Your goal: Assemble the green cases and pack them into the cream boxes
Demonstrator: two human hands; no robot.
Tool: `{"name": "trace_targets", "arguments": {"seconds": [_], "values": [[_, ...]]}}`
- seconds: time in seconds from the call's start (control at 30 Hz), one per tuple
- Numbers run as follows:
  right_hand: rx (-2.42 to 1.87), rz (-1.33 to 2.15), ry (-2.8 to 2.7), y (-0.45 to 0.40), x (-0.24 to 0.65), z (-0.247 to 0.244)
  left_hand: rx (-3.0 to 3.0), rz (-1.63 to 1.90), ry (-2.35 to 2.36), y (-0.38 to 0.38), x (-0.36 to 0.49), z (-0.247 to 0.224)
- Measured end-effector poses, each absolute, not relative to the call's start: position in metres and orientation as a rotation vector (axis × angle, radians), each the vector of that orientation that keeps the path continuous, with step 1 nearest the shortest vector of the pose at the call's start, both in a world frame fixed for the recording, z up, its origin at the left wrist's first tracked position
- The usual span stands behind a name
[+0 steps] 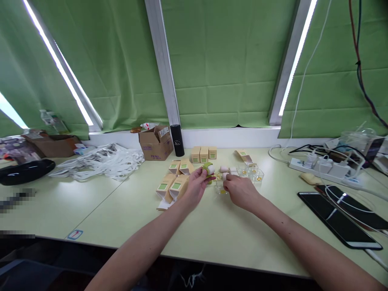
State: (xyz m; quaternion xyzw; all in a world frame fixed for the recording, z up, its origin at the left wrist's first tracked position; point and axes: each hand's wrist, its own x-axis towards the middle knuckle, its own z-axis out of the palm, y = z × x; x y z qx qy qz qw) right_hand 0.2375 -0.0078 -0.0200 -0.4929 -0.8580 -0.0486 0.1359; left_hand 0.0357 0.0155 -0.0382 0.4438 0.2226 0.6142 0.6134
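Observation:
My left hand [197, 182] is closed around a small rounded green-and-white item [209, 167], held above the table. My right hand [241, 190] has its fingers pinched together beside a small clear plastic cup [220, 188]; whatever they grip is hidden. Small pale pink pieces [224, 169] lie just beyond the right fingers, with tiny yellowish bits between the hands. Several more clear cups [258, 176] with gold-coloured spots stand beyond my right hand. Left of my left hand are open kraft paper boxes [165, 185] with green labels. More kraft boxes [204, 154] stand upright in a row behind.
A cardboard carton [156, 145] and a black cylinder [177, 140] stand at the back. White straps [100, 161] are heaped to the left. On the right lie a power strip [321, 167] with cables and a dark phone [336, 218]. Another kraft piece [243, 155] lies at the rear.

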Motion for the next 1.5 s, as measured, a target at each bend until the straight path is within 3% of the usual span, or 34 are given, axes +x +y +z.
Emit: {"name": "trace_targets", "arguments": {"seconds": [0.63,0.93,1.5], "values": [[-1.366,0.557,-1.864,0.005,0.236,-0.070,0.997,1.459,0.554,0.021,0.035,-0.045],[-0.717,1.449,-1.278,0.005,0.242,-0.057,0.960,1.491,0.506,0.017,0.035,-0.038],[-0.639,1.413,-1.174,0.000,0.245,-0.046,0.999,1.486,0.530,0.018,0.035,-0.041]]}}
